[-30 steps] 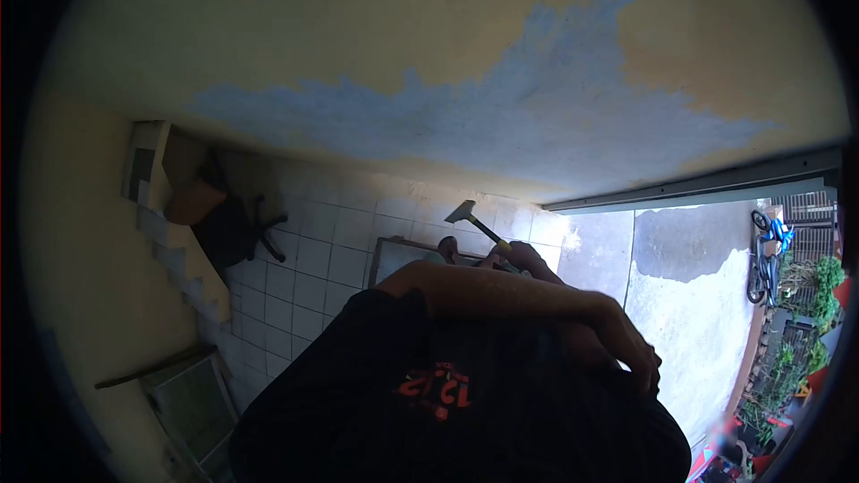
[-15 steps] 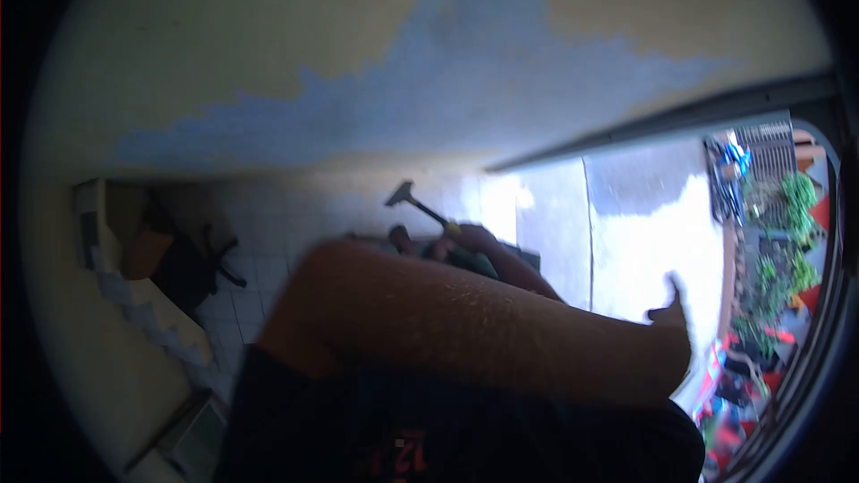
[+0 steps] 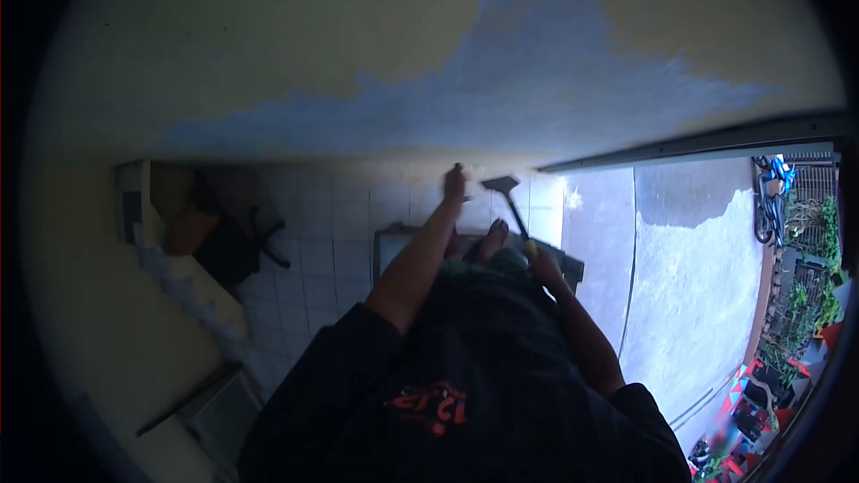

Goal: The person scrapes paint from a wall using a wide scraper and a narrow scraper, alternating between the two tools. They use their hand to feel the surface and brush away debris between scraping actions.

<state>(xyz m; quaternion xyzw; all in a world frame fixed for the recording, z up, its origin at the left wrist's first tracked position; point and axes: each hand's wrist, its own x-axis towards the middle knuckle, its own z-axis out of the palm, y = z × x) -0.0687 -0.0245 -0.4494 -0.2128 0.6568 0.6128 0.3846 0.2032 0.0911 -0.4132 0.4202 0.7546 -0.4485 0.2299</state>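
My right hand (image 3: 542,266) is closed around the yellow grip of a long-handled scraper (image 3: 514,206). The scraper's wide, dark blade points away from me, over the floor near the foot of the wall. My left hand (image 3: 455,184) reaches forward close to the wall, with the thumb apart and no tool visible in it. In front of both hands rises a yellowish wall (image 3: 295,27), with a jagged bluish-grey patch (image 3: 501,80) where the surface differs.
My feet (image 3: 494,234) are on a dark-edged platform (image 3: 573,266) above white floor tiles (image 3: 340,215). An office chair (image 3: 228,246) stands at left, beside a low stepped wall (image 3: 192,282). At right a doorway opens onto bright paving (image 3: 689,259), with a motorbike (image 3: 769,201) and plants beyond.
My left arm, stretched across my body to the right before, has swung back left, its hand now near the wall. The scraper stays in my right hand, and the view has shifted.
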